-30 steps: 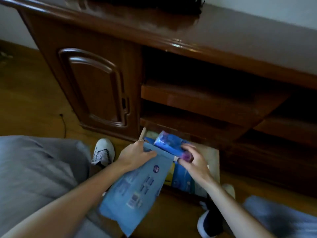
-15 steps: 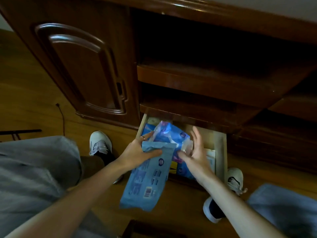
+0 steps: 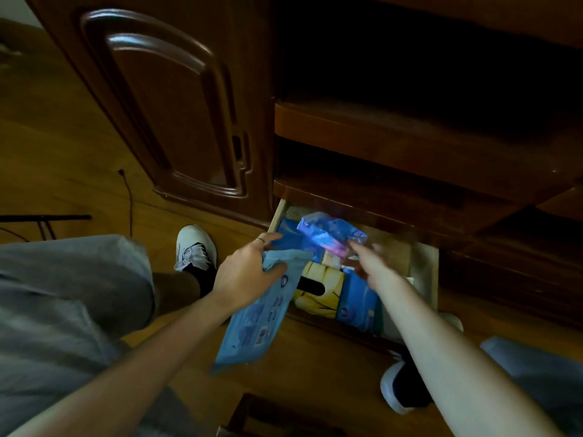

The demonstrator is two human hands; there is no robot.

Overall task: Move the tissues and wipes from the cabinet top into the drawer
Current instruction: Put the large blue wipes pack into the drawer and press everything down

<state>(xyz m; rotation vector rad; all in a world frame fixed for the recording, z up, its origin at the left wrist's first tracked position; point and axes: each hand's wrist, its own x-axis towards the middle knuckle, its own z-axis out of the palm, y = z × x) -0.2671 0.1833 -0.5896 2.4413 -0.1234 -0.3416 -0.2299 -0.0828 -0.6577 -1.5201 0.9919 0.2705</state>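
Crowding was the plain risk in the drawer [image 3: 424, 272], pulled open at the foot of the dark wooden cabinet [image 3: 176, 99]. It already held a yellow tissue box [image 3: 321, 288], a blue pack [image 3: 358, 305] against the box's right side, and a crumpled blue-and-purple packet [image 3: 328, 236] lying across the back.

The left hand [image 3: 249, 272] had its fingers [image 3: 271, 239] closed on the top edge of a flat pale-blue wipes pack [image 3: 258, 316] — most of it hung outside the drawer's front rim, over the floor [image 3: 63, 152]. The right hand [image 3: 372, 266] reached in beside the crumpled packet, fingers spread and apparently holding nothing (motion blur left it uncertain whether they touched the wrapper).

In my judgement the pinch on one edge was the weak point: the limp pack could fold, catch on the front rim and slip to the floor. With so little free room, it might also ride up on the box and packet — then the drawer could jam under the shelf [image 3: 394, 197] above when pushed shut. The cabinet top was out of view, so I could not tell what remained there.
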